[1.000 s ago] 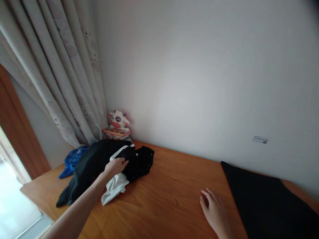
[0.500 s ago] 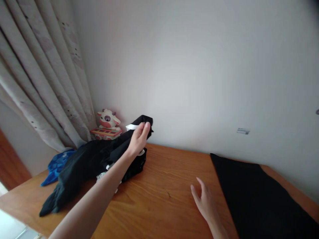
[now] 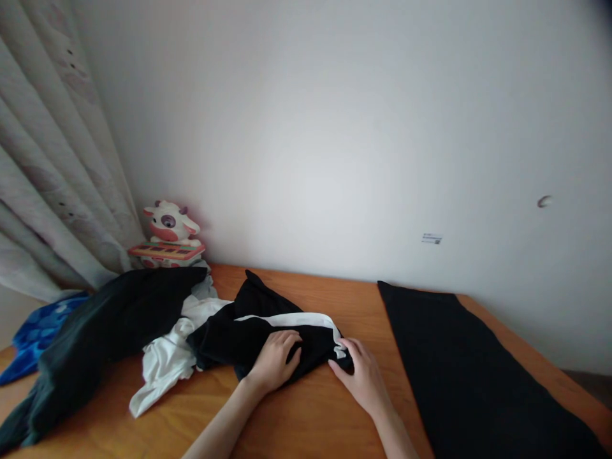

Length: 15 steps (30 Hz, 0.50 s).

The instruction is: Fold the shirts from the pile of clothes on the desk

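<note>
A black garment with a white stripe (image 3: 287,317) lies crumpled on the wooden table in front of me. My left hand (image 3: 277,360) rests on its near side, palm down, fingers loosely bent and thumb apart. At the garment's right end, my right hand (image 3: 356,370) has thumb and fingers around the edge, where the white stripe bunches up. A white cloth (image 3: 167,357) sticks out from the garment's left side, next to a dark garment (image 3: 115,319).
A blue patterned cloth (image 3: 43,331) lies at the far left. Behind the pile a cow toy with a keyboard (image 3: 169,236) stands near the curtain (image 3: 57,166). Flat black cloth (image 3: 478,370) covers part of the table (image 3: 306,414) at right. A wall (image 3: 335,140) rises behind.
The black garment with the white stripe has come from the pile on the left to the table's middle. Both hands are now on it; the right hand was empty before. The view has shifted right.
</note>
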### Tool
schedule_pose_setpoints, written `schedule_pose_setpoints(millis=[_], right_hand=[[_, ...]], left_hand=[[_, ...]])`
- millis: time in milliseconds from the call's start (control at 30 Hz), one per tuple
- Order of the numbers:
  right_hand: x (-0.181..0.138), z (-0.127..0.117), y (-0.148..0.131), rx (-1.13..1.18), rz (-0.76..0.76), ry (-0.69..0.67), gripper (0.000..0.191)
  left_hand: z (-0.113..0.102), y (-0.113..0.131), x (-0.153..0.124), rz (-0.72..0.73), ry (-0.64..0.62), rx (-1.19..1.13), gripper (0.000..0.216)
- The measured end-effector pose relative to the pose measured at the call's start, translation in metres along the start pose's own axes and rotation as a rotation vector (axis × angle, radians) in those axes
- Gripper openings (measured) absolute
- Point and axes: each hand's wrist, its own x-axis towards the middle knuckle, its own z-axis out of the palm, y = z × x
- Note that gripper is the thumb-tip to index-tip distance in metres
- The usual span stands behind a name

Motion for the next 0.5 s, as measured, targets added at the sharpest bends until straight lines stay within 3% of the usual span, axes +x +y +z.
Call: schedule_pose_setpoints(millis=[100,233,333,500], right_hand=[[0.000,0.001,0.000,0.006,0.017,-0.023,0.023],[-0.002,0.003,0.002,0.105,0.095,0.038,0.026],[-0.002,0.003,0.008,0.231,0.228,0.282,0.039],[-0.006,-0.001,0.037,0.298,0.705,0.821,0.059]], left_hand=[[0.000,0.001,-0.009,0.026,0.018,-0.009,0.023],[-0.007,0.004,-0.008,0.047,0.065,0.042,0.027],[-0.016,-0.004,-0.006,0.039,0.137,0.126,0.034],[-0.037,-0.030,-0.011,-0.047,0.259,0.293,0.054]])
